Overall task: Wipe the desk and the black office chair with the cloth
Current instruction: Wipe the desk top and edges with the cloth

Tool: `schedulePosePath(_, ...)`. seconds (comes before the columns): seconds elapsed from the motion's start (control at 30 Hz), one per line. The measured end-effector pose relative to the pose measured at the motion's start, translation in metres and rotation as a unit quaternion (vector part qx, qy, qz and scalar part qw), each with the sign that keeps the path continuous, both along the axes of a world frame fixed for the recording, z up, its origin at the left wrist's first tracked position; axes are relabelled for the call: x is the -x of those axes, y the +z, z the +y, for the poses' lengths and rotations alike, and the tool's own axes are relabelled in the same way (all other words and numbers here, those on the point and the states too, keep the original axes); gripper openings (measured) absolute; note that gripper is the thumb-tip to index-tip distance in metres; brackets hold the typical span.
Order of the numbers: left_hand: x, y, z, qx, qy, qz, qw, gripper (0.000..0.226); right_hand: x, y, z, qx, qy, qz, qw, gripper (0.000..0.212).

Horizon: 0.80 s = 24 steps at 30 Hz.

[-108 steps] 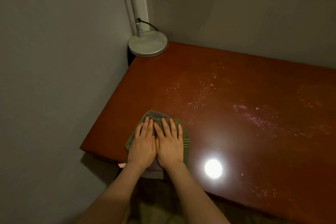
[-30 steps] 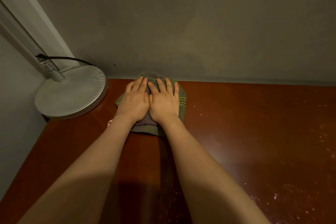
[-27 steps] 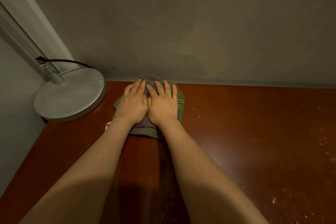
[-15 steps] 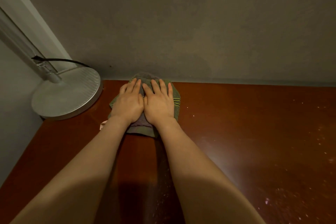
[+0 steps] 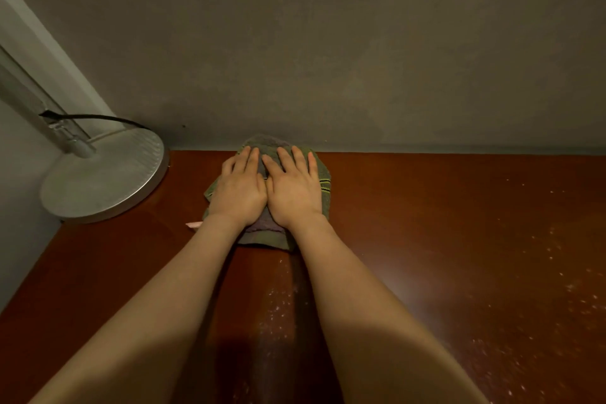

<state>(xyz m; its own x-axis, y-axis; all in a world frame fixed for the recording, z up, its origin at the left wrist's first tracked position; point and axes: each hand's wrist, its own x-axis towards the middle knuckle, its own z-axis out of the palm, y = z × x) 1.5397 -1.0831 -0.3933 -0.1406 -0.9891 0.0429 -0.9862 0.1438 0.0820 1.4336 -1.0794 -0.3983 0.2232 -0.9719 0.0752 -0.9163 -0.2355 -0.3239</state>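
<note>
Left hand (image 5: 238, 192) and right hand (image 5: 293, 188), fingers straight, press the cloth (image 5: 323, 185) flat at the surface's (image 5: 442, 223) back edge, near the lamp base (image 5: 105, 179).

No readable text, cloth (image 5: 266, 142) and lamp base (image 5: 105, 180) seemingly unmarked

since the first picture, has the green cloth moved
Yes: the green cloth went from the desk's near edge to its far edge at the wall, beside the lamp base.
</note>
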Motion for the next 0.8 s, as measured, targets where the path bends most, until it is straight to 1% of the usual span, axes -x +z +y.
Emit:
schedulePosePath(0.07,0.014,0.000,0.002,0.018,-0.032,-0.007,0.999,0.084,0.015,0.001,0.002,0.002,-0.008,0.003,1.000,0.047)
schedulePosePath(0.1,0.021,-0.001,0.002,0.023,-0.043,-0.006,0.999,0.090,0.022,0.001,0.003,0.000,-0.010,0.002,1.000,0.047)
schedulePosePath(0.17,0.034,0.000,0.003,0.019,-0.050,-0.010,0.999,0.086,0.034,0.002,0.005,-0.002,-0.015,0.001,1.000,0.047)
schedulePosePath(0.37,0.083,-0.001,0.001,-0.011,-0.031,0.010,0.999,0.059,0.082,0.001,0.011,0.000,-0.039,-0.001,0.999,0.046)
schedulePosePath(0.4,0.091,-0.003,0.000,-0.008,-0.032,0.011,0.999,0.059,0.091,0.001,0.012,0.000,-0.044,-0.001,0.999,0.046)
schedulePosePath(0.43,0.101,-0.007,-0.002,-0.005,-0.035,0.011,0.999,0.065,0.103,0.001,0.013,-0.001,-0.051,0.000,0.999,0.046)
schedulePosePath(0.5,0.120,-0.014,-0.006,-0.005,-0.049,0.008,0.999,0.084,0.124,0.001,0.016,-0.003,-0.064,0.004,0.998,0.046)
schedulePosePath(0.57,0.144,-0.020,-0.009,-0.010,-0.064,0.000,0.998,0.094,0.148,0.002,0.021,-0.003,-0.078,0.011,0.997,0.046)
schedulePosePath(0.8,0.226,-0.029,-0.009,-0.022,-0.107,-0.016,0.994,0.094,0.225,0.005,0.036,-0.008,-0.119,0.027,0.992,0.047)
